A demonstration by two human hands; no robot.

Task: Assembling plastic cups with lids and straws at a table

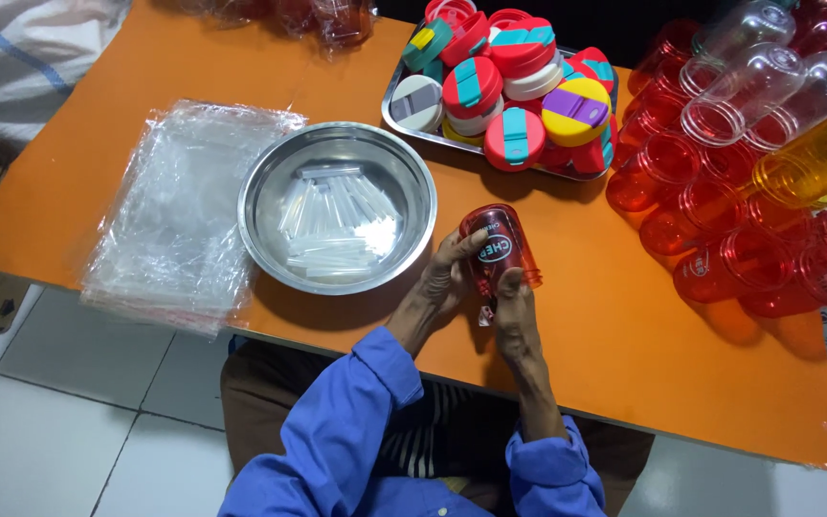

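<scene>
I see both hands wrapped round a red plastic bottle (500, 247) above the orange table (624, 364): left hand (447, 278) grips its side, right hand (514, 311) its near end; long axis runs away from me, approx.

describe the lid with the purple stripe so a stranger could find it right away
Start at the rectangular metal tray heaped with round lids at the orange table's far edge. On its right front sits the yellow round lid, the only one crossed by a purple band; neighbours are red and teal.
</scene>
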